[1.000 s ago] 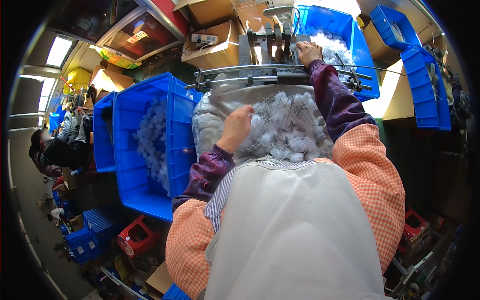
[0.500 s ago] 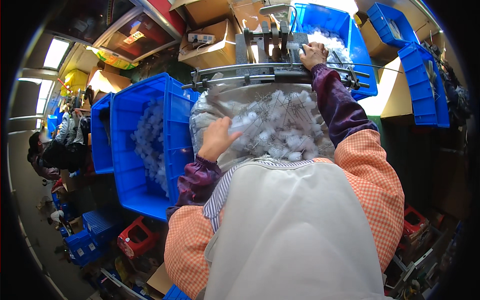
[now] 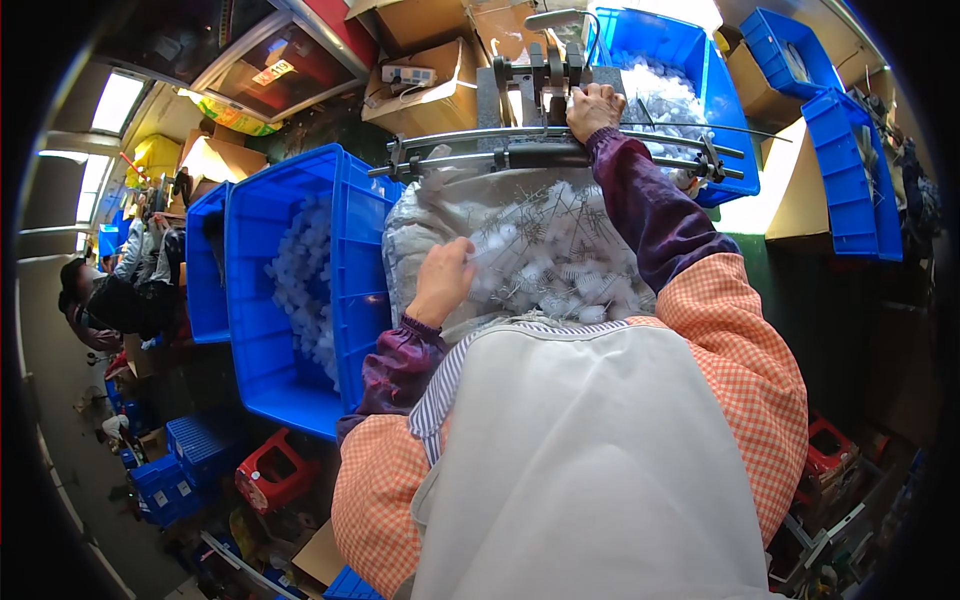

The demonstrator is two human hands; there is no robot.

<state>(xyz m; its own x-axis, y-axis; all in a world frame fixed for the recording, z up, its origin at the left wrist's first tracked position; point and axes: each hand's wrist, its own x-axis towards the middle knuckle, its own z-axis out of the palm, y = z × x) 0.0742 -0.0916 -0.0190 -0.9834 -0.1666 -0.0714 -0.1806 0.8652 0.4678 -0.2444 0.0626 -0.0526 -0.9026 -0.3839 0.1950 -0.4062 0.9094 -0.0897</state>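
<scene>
A grey cloth in front of me bears a heap of translucent white pieces mixed with thin metal wires and spring-like bits. My left hand is at the heap's left side, fingers curled inward; whatever is in them is too small to make out. Beyond the cloth stands a small bench machine with upright metal plates and a long crosswise metal rail. On the right part of this machine rests my right hand, its fingers bent down and closed, the fingertips hidden behind the knuckles.
Left of the cloth is a large blue crate with white pieces inside. Another blue crate of white pieces stands behind the machine at right. A thin rod sticks out rightward. Red stools sit lower down. Another person is at far left.
My right hand has moved left along the machine, toward its middle plates. The left hand's spread thumb and fingers have drawn together at the heap's edge.
</scene>
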